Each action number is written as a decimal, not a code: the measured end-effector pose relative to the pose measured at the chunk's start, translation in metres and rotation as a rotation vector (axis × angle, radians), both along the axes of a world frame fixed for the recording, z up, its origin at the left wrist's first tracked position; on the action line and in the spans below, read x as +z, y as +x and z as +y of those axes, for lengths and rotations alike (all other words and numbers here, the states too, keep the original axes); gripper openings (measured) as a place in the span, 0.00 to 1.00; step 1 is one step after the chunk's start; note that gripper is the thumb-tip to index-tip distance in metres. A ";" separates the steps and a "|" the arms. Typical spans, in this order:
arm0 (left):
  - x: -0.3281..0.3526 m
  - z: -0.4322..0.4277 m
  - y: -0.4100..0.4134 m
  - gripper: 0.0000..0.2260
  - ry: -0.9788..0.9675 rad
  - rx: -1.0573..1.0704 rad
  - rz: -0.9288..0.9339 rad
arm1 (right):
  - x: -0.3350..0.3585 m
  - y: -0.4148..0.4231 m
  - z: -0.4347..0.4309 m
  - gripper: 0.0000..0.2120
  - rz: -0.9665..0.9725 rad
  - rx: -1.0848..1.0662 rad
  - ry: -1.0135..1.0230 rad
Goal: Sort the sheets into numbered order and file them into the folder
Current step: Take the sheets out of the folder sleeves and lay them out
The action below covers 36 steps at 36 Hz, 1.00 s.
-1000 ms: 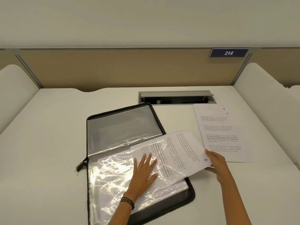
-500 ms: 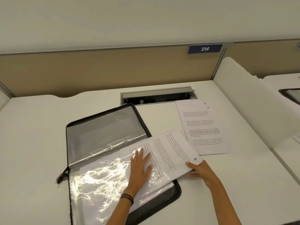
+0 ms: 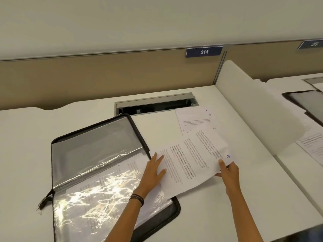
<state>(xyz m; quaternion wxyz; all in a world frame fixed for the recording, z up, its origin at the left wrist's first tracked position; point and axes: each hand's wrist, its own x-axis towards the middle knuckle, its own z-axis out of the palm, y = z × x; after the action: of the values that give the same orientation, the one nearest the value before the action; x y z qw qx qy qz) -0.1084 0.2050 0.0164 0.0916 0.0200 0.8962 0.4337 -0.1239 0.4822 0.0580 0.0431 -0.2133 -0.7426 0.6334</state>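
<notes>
Right hand (image 3: 227,173) pinches sheet (image 3: 195,159); left hand (image 3: 153,172) rests flat on it.

A blue sign (image 3: 204,52) reading 214 tops a tan panel (image 3: 104,79), with pale wall (image 3: 139,20) above. Below the sign lies a white desk (image 3: 26,145) with an open cable hatch (image 3: 155,103). Right of the sign stands a white divider (image 3: 253,110), then a second desk (image 3: 286,84).

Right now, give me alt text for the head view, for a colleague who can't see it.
The right hand pinches the corner of a printed sheet marked 4 while the left hand lies flat on its other end, at the edge of the open zip folder with clear sleeves. More sheets lie behind on the white desk.
</notes>
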 end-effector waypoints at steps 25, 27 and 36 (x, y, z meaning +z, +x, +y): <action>-0.015 0.071 -0.043 0.29 -0.238 -0.027 0.015 | -0.027 -0.032 0.057 0.30 -0.346 0.036 0.018; -0.016 0.072 -0.045 0.30 -0.263 0.000 0.020 | -0.024 -0.027 0.056 0.27 -0.430 0.134 -0.022; -0.007 0.074 -0.052 0.30 -0.417 0.005 0.039 | -0.007 -0.014 0.050 0.28 -0.511 0.478 0.052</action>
<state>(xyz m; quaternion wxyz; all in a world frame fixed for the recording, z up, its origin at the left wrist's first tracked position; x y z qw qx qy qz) -0.1604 0.2787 0.0096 0.0753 0.0066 0.9681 0.2387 -0.1383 0.5318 0.0510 -0.2880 -0.1840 -0.7742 0.5327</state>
